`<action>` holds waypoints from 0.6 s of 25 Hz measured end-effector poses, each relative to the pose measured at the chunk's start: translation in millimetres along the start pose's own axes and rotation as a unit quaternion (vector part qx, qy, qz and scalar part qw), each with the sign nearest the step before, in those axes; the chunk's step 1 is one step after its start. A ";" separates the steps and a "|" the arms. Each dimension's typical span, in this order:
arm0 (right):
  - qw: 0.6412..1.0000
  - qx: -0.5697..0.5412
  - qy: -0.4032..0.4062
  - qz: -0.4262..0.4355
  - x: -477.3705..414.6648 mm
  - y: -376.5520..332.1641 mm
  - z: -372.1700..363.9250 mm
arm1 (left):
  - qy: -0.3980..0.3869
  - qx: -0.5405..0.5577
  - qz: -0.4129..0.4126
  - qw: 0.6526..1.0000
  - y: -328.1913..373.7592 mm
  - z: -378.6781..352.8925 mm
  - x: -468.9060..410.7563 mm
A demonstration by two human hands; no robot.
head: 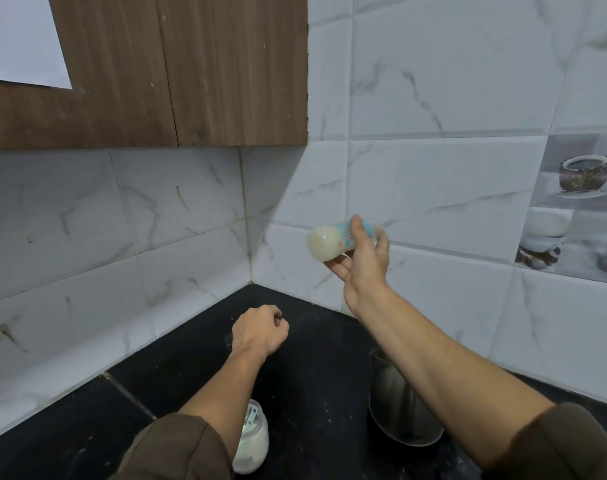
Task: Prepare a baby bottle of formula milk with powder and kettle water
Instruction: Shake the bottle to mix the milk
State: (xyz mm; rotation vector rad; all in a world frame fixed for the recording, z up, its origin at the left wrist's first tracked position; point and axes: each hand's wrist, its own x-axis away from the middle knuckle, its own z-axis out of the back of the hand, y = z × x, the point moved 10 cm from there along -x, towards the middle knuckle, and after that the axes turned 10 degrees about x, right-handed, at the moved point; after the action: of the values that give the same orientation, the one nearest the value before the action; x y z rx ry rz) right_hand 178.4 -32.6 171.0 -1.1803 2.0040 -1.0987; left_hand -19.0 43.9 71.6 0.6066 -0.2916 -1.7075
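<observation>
My right hand (362,259) grips a baby bottle (330,242) raised in the air in front of the tiled wall. The bottle lies nearly sideways, its base toward me, with milky white liquid inside and teal markings on its side; it looks blurred. My left hand (260,329) hovers low over the black counter (198,362) with its fingers curled into a fist, holding nothing. A glass jar of white powder (255,441) stands on the counter under my left forearm. A steel kettle (401,407) stands to the right, partly hidden by my right forearm.
The counter runs into a corner of white marble-look tiles (177,216). A brown wooden wall cabinet (177,71) hangs above on the left. A decorative tile with cups (572,202) is on the right wall.
</observation>
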 end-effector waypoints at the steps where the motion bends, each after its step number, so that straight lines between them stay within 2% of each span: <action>1: 1.000 0.007 0.000 -0.009 -1.9 1.4 0.9 | -0.002 0.002 0.001 1.000 0.5 -0.1 -1.4; 5: 0.972 0.179 -0.152 0.009 21.4 10.6 -33.2 | -0.012 0.004 0.000 1.000 8.3 1.2 -7.5; 7: 0.980 0.149 -0.129 0.033 19.0 3.8 -31.6 | -0.004 0.004 -0.008 1.000 13.0 2.7 -7.8; 9: 0.998 0.045 -0.035 0.009 3.7 -1.8 -14.1 | 0.007 0.005 -0.011 1.000 15.1 7.4 -7.1; 10: 1.000 0.008 -0.014 -0.004 -1.0 -2.6 -10.4 | 0.011 0.006 -0.009 1.000 14.5 9.6 -6.9; 11: 1.000 0.011 -0.018 -0.013 -2.7 -2.6 -11.8 | 0.013 0.005 -0.007 1.000 13.6 10.9 -6.5; 15: 0.970 0.179 -0.161 0.024 16.6 1.6 -41.7 | 0.010 0.007 -0.008 1.000 14.6 12.3 -6.5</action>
State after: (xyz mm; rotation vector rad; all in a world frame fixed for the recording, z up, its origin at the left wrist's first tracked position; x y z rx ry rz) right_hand 137.7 -31.7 189.7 -1.0368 1.5065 -1.1073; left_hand -12.7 45.2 90.7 0.6388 -0.2848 -1.7155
